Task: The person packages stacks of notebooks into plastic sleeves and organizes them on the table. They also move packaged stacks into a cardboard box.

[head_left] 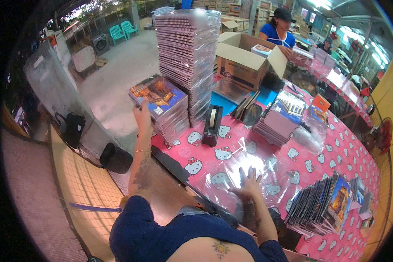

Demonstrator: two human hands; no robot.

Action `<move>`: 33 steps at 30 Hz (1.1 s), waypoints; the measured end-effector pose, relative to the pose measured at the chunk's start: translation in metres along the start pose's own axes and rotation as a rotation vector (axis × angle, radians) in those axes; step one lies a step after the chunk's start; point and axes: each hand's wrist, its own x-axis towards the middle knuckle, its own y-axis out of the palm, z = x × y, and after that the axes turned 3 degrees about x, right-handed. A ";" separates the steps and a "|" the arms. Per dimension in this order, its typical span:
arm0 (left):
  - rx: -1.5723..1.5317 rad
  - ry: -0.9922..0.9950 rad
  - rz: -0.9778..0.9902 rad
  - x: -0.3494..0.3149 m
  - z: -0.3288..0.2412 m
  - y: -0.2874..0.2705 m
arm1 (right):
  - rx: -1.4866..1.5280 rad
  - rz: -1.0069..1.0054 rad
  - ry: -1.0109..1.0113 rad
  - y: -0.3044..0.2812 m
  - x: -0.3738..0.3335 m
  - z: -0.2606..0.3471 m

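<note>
My left hand (142,118) reaches to the near left edge of a short stack of plastic-wrapped spiral notebooks (172,120). It grips the edge of the top notebook (158,95), which has a blue and orange picture cover; the fingers on the far side are partly hidden. My right hand (249,185) lies with spread fingers on clear plastic sleeves (225,181) on the pink patterned tablecloth (196,150). Right of that hand, several unwrapped spiral notebooks (321,203) lean in an overlapping row.
A tall stack of wrapped notebooks (185,52) rises behind the short one. Nearby stand a black tape dispenser (212,126), an open cardboard box (242,65) and another notebook pile (279,118). A person in blue (277,35) works across the table.
</note>
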 end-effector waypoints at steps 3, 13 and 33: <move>0.186 0.063 -0.101 -0.011 -0.008 0.036 | 0.075 -0.133 0.068 0.026 0.018 -0.025; 0.068 0.823 0.275 -0.133 -0.082 0.051 | -0.003 -0.124 0.083 0.022 0.039 -0.036; -0.370 1.457 1.601 -0.466 -0.060 0.125 | -0.119 -1.016 0.768 -0.242 -0.323 -0.185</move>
